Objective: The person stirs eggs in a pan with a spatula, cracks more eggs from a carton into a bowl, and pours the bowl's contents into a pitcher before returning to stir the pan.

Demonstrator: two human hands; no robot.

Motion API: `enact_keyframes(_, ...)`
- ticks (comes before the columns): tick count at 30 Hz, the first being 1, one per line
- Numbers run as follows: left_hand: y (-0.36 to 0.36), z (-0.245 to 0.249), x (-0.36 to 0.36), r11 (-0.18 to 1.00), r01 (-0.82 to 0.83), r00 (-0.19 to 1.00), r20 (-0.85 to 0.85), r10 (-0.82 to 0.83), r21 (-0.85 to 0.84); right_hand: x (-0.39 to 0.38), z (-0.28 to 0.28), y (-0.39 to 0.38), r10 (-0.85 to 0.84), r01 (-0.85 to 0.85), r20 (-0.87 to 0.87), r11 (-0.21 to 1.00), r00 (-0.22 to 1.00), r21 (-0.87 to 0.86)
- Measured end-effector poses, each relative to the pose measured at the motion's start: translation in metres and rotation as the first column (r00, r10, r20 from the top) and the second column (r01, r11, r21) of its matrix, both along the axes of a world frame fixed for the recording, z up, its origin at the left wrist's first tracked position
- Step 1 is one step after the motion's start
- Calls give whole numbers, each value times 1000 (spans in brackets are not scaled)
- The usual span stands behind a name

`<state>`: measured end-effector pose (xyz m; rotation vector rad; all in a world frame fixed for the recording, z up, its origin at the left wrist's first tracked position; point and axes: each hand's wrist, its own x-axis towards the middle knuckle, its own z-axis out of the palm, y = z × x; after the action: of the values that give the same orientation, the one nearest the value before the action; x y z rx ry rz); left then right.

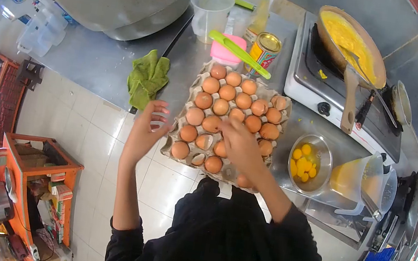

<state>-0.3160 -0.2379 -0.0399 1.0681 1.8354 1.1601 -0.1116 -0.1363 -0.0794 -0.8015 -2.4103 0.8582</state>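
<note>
Black clothing [220,239] fills the near middle of the head view, and two bare forearms reach out over the egg tray [167,147]. Left hand [148,128] now: it's up at the tray's left edge, fingers parted and loosely curled, the grip open with nothing in it. Right hand [243,146] is over the middle of the tray, fingers bent down, fingertips at a brown egg [211,124]; how tightly that grip is closed, I can't tell. Brown eggs fill most of the cups, and near the tray's near side sit an opened eggshell [204,141] and a half shell [198,159]. Just right of the tray, look, a metal bowl [322,173] holds several yolks [305,162], with a clear plastic jug [354,177] of yellow liquid beside it. Over on the left, a crumpled green cloth [148,79] lies on the metal desk [89,68]. Far side: a pink container [225,52], a lime-green utensil [241,55] slanting across it, and a tin can [265,50]. Far right, a pan [381,64] of yellow food sits up on the stove [306,85].
</note>
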Motion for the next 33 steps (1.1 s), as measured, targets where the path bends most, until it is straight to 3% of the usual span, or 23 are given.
enact_keyframes(1,-3,-1,3,1000,-4,1000,0,4,-1,-15,-8,16,20,-15,-49,994,999,106)
enact_keyframes(2,-5,-2,6,1000,17,992,-124,-18,-4,-27,-17,31,44,-22,-97,977,994,212)
enact_keyframes(3,-6,-3,9,999,40,968,-247,-41,-10,-32,-22,41,43,-21,-98,977,994,212)
enact_keyframes(5,-2,-4,15,997,60,950,-311,-40,55,-35,-28,57,139,-181,158,939,978,294)
enact_keyframes(7,2,-8,19,984,76,916,-401,-5,160,-39,-16,60,146,-202,199,933,969,298)
enact_keyframes(11,22,-12,17,981,121,884,-466,-38,149,-49,-12,62,113,-209,331,939,937,272)
enact_keyframes(14,46,-16,15,960,200,819,-572,-52,198,-52,-17,58,12,-122,343,946,939,302)
enact_keyframes(18,82,-18,13,951,258,765,-637,-93,172,-41,-7,60,30,-113,239,932,971,344)
enact_keyframes(20,99,-18,11,919,390,694,-674,-254,55,-29,-6,67,11,-2,-64,990,998,141)
enact_keyframes(21,106,-26,14,917,395,691,-676,-256,57,-20,-5,69,6,4,-67,990,998,144)
enact_keyframes(22,113,-34,18,882,465,639,-720,-272,80,-9,-6,70,-77,41,-204,984,976,-174)
enact_keyframes(23,119,-42,20,839,534,584,-762,-281,100,5,-6,70,-194,27,-308,879,931,-475)
enact_keyframes(24,122,-42,23,835,541,579,-764,-284,100,25,1,71,-205,-8,-256,767,945,-642)
enact_keyframes(25,124,-41,28,845,535,541,-777,-321,23,41,14,64,-214,-1,-258,768,942,-640)
enact_keyframes(27,131,-41,37,840,540,496,-787,-368,-52,73,33,44,-585,-173,-338,319,738,-932)
enact_keyframes(29,139,-44,40,853,485,277,-892,-358,-191,103,32,28,-649,-169,-324,290,689,-942)
enact_keyframes(33,155,-43,41,818,567,223,-937,-267,-99,152,36,0,-722,-201,-297,219,625,-955)
